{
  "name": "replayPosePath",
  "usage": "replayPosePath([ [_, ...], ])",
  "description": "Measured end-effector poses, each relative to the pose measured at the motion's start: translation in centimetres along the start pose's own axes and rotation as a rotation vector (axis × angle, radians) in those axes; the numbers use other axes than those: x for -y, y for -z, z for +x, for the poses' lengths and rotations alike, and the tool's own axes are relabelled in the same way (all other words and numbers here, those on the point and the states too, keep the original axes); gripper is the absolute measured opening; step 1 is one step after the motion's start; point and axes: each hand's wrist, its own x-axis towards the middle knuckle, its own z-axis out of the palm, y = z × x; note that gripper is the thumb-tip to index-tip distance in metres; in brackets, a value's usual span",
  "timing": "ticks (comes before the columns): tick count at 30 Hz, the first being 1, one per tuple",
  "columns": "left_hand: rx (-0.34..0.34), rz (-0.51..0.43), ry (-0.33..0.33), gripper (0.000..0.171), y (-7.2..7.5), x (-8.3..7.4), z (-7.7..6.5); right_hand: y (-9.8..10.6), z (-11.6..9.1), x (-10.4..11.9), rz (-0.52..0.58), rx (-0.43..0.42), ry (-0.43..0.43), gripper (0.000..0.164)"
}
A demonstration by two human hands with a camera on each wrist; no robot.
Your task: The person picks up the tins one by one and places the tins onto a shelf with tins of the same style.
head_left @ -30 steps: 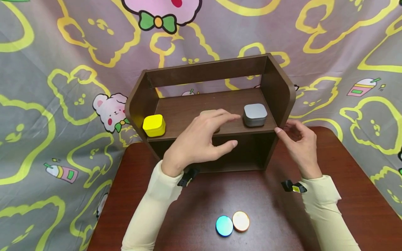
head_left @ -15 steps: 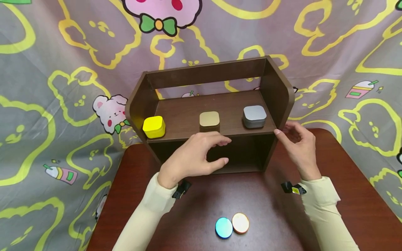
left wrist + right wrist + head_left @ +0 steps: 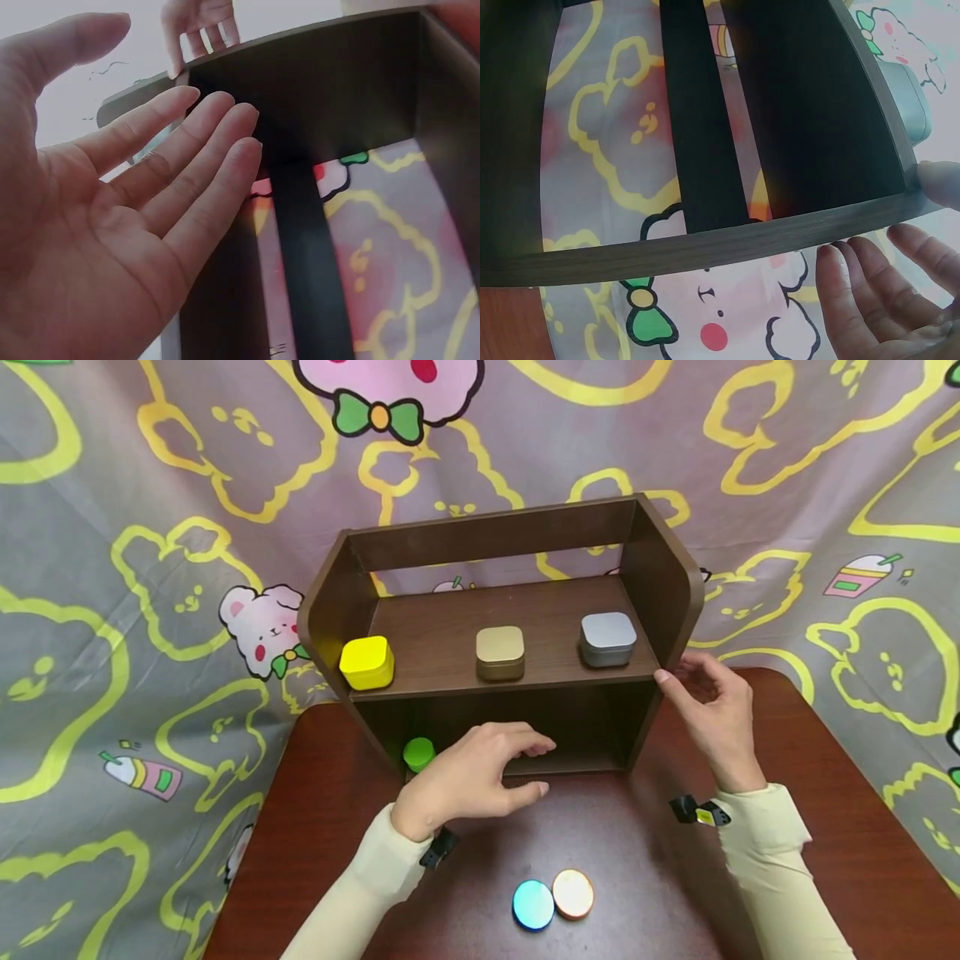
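Head view: left hand (image 3: 476, 772) empty, thumb spread wide, just before brown shelf (image 3: 442, 610); right hand (image 3: 711, 714) grips its right side.

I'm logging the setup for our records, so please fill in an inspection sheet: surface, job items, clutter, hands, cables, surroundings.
Surface: reddish-brown wooden table, bearing a dark brown two-level shelf.
Job items: yellow tin, gold tin and silver-grey tin, left to right on the upper level; green round tin at the lower level's left end; blue round tin and orange-rimmed round tin side by side on the table.
Clutter: nothing seen.
Left hand: before the lower opening, fingers extended, nothing held.
Right hand: grips the shelf's right side, thumb at the front edge.
Cables: nothing seen.
Surroundings: cartoon-printed cloth behind and beside the table.
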Motion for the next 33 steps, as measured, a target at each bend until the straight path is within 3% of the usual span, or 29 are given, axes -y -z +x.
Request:
replayPosePath([
  [15,0.129,0.008,0.053,0.046,-4.2,1.0,-1.4,0.0,0.0,0.0,-0.003,-0.001,0.003,0.025],
  [33,0.151,-0.017,0.077,0.048,-6.6,1.2,-2.7,0.0,-0.3,-0.2,0.006,0.006,0.003,0.025],
])
